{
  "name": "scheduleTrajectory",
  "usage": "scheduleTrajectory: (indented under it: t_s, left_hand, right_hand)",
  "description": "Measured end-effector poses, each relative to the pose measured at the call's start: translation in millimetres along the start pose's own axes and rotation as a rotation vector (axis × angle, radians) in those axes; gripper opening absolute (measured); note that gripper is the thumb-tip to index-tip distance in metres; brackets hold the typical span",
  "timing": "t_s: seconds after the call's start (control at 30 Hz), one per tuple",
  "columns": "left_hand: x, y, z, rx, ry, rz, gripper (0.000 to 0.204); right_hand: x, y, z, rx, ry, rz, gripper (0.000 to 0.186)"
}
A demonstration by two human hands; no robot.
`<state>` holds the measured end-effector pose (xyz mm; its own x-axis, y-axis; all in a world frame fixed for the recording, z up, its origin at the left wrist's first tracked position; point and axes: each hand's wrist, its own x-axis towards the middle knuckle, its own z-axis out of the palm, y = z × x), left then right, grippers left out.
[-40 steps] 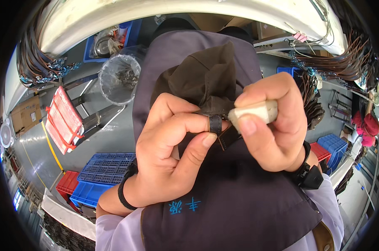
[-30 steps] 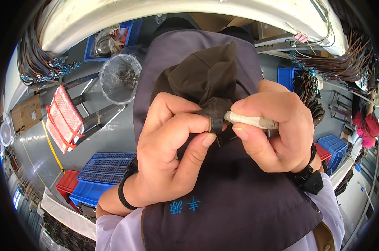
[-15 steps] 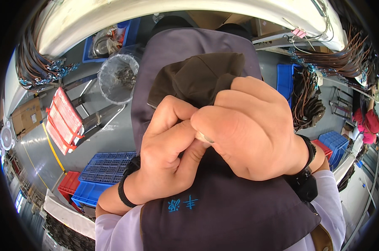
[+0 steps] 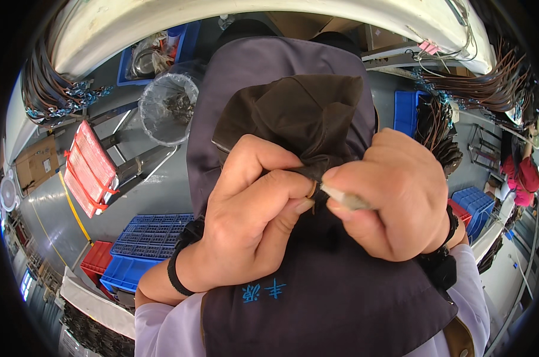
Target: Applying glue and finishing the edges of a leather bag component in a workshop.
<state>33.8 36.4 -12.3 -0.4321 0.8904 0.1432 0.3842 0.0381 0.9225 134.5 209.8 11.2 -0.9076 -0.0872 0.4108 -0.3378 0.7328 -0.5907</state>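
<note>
A dark brown fabric piece [image 4: 281, 116], folded and pouch-like, with a pale line along its left edge, lies over the dark apron [image 4: 341, 303] on my lap. My left hand [image 4: 245, 208] is closed, pinching the near edge of the cloth between thumb and fingers. A small tan strip shows at those fingertips. Just right of it, my right hand [image 4: 394, 199] is closed too, its fingertips close to the pinched edge. Between its thumb and finger shows a small pale, pointed thing [image 4: 348, 199], too blurred to name.
A bin with a clear liner [image 4: 168, 110] stands at left, near a stool with a red-strapped top [image 4: 91, 169]. Blue crates [image 4: 150, 238] sit at lower left. Bundles of dark straps [image 4: 489, 83] hang at far right. Another person in red [image 4: 522, 175] is at the right edge.
My hands have drawn apart at the fingertips, the right one moving right and turning. More of the cloth and the pale thing in the right hand now show.
</note>
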Motion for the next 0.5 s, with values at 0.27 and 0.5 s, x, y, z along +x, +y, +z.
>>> scheduleTrajectory:
  t_s: [0.27,0.5]
  left_hand:
    - [5.5,1.8,5.7,-0.085,0.006,0.072,0.009]
    - [-5.2,-2.0,2.4,-0.078,-0.033,-0.002,0.009]
  right_hand:
    - [7.3,10.1,26.9,0.028,0.152,-0.065,0.021]
    - [7.6,-4.7,-1.6,0.548,0.216,0.493,0.022]
